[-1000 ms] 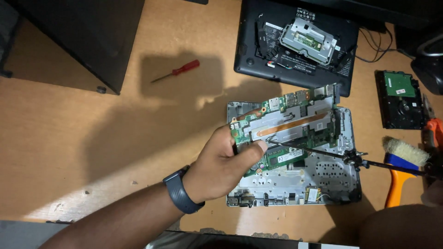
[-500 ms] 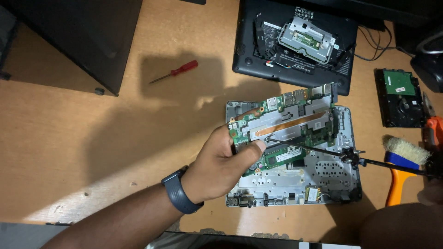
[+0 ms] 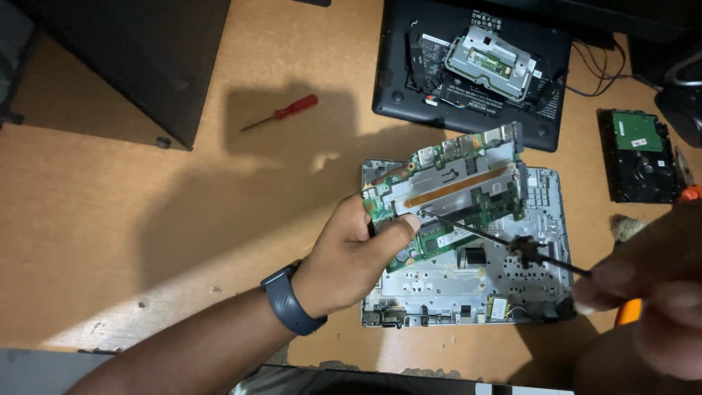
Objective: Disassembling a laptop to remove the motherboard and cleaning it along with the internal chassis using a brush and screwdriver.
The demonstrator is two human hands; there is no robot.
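Wooden desk [image 3: 146,219] is carrying everything. A dark flat case [image 3: 139,58] is lying far left. A black laptop bottom cover [image 3: 468,80] is sitting far centre with a silver metal bracket [image 3: 491,62] on top of it. A grey laptop chassis [image 3: 512,292], the keyboard underside, is lying near centre, opened and mostly stripped. A hard drive [image 3: 640,157] is resting far right, well apart from the chassis.

Progress, judging from the layout: bottom cover is already off, drive is out, and the green circuit board [image 3: 453,194] is lifted free of the chassis, tilted up over it with a copper strip running across its metal shield. Looks like the teardown is well along; small boards and connectors are remaining along the near edge of the chassis.

Left hand [image 3: 351,256] is coming in from the near left, a dark blue watch [image 3: 289,300] on the wrist, fingers clamped on the board's left end with the thumb pressing on top. Right hand [image 3: 651,285] is blurred at the near right edge, fingers closed around a thin black probe [image 3: 504,245] whose tip is touching the board just right of the thumb; whether it's a brush or a driver, can't tell.

A red screwdriver [image 3: 281,113] is lying untouched far left of the chassis.
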